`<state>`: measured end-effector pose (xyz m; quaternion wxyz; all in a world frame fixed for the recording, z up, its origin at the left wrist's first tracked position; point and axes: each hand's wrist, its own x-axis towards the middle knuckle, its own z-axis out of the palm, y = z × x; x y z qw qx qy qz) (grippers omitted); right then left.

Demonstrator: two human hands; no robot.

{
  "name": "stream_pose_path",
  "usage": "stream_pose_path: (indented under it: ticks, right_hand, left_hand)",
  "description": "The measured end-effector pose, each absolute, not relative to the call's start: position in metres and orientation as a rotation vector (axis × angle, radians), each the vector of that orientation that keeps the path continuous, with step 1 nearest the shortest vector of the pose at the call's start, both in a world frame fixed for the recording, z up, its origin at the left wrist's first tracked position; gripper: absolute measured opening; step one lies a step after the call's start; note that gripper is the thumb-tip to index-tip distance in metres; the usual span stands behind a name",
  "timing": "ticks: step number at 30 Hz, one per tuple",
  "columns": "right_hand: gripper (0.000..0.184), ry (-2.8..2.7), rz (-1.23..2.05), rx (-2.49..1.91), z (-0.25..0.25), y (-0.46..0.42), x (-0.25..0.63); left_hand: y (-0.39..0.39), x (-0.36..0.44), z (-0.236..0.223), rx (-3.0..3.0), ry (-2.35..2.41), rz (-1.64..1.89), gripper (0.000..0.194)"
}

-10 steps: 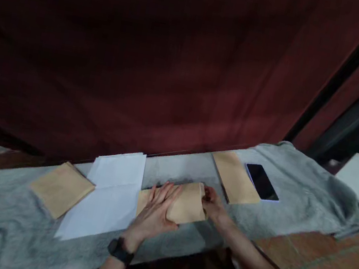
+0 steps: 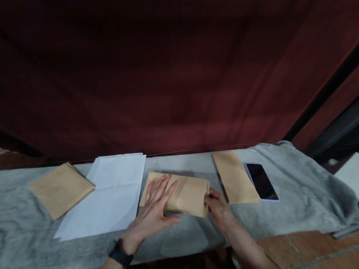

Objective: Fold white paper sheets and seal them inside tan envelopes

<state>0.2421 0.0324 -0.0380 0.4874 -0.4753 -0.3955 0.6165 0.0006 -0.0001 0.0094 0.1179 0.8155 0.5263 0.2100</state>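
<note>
A brown paper envelope [image 2: 189, 196] lies lengthwise in front of me on the grey cloth. My left hand [image 2: 155, 209] rests flat on its left part, fingers spread, with a dark watch on the wrist. At the envelope's right end, which gapes a little, my right hand [image 2: 217, 205] is closed on the edge. Some of its fingertips are hidden by the paper. Just left of the envelope are white paper sheets [image 2: 108, 201], creased across the middle.
Brown envelopes [image 2: 60, 190] overlap the sheets at left. Another brown envelope stack [image 2: 236, 179] lies at right, beside a dark-screened phone [image 2: 262, 182]. A grey cloth [image 2: 297, 192] covers the bench. Behind hangs a dark red curtain [image 2: 174, 82]; tiled floor [image 2: 333, 268] shows at lower right.
The envelope has turned slightly and lies straighter, its left end shifted away from the white sheets. My right hand has moved slightly right with the envelope's end; my left hand stays on top.
</note>
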Motion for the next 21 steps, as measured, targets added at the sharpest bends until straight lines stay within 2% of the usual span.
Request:
stream_pose_path:
  ticks: [3,6,10,12,15,17,21]
  right_hand:
    - [0.026,-0.796,1.542,-1.129,-0.036,0.034,0.246]
    - [0.029,-0.7,1.541,-1.101,-0.033,0.034,0.243]
    - [0.036,-0.684,1.519,-1.086,-0.031,0.027,0.234]
    - [0.038,-0.671,1.493,-1.076,-0.032,0.024,0.229]
    - [0.038,-0.668,1.464,-1.073,-0.034,0.02,0.225]
    - [0.038,-0.665,1.457,-1.07,-0.036,0.019,0.224]
    - [0.038,-0.662,1.464,-1.049,-0.039,0.018,0.221]
  left_hand:
    - [0.004,0.008,0.003,2.005,1.736,1.125,0.07]
    - [0.003,0.025,-0.01,1.323,1.718,1.443,0.063]
    - [-0.01,0.056,-0.019,0.641,1.28,1.315,0.067]
    - [-0.018,0.071,-0.018,0.498,1.113,1.231,0.078]
    - [-0.024,0.085,-0.014,0.388,1.057,1.293,0.099]
    - [-0.025,0.09,-0.013,0.357,1.071,1.328,0.107]
    - [-0.026,0.096,-0.012,0.432,1.073,1.243,0.098]
